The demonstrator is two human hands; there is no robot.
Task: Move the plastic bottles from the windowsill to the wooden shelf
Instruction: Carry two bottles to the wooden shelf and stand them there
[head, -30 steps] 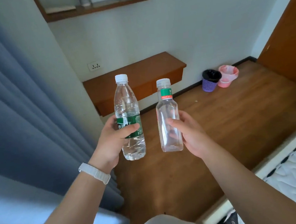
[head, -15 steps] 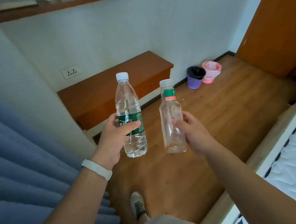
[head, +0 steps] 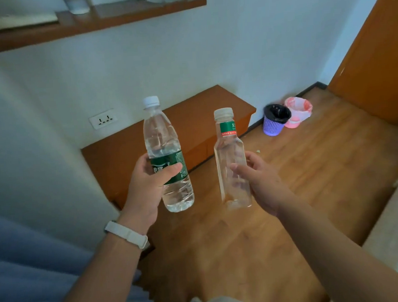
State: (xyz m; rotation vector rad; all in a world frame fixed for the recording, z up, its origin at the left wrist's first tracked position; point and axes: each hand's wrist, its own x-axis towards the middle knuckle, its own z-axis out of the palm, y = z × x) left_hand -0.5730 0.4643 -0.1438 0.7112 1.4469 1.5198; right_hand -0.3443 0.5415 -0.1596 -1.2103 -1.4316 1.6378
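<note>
My left hand (head: 146, 190) grips a clear water bottle (head: 163, 141) with a white cap and a green label round its middle. It holds water and leans slightly left. My right hand (head: 264, 184) holds a squarer clear bottle (head: 231, 158) with a green and red neck label, which looks empty. Both bottles hang in the air in front of me, a short gap between them. A wooden wall shelf (head: 104, 20) runs along the top of the view, well above both hands. The windowsill is out of sight.
A low wooden cabinet (head: 191, 118) stands against the white wall behind the bottles, with a wall socket (head: 103, 119) above it. A purple bin (head: 275, 123) and a pink bin (head: 299, 112) sit on the wood floor. Blue curtain (head: 36, 268) at left, wooden door (head: 379, 51) right.
The view has tilted up and turned, bringing the wall shelf into sight. The curtain has slid toward the lower left. Both hands still hold their bottles in front of me.
</note>
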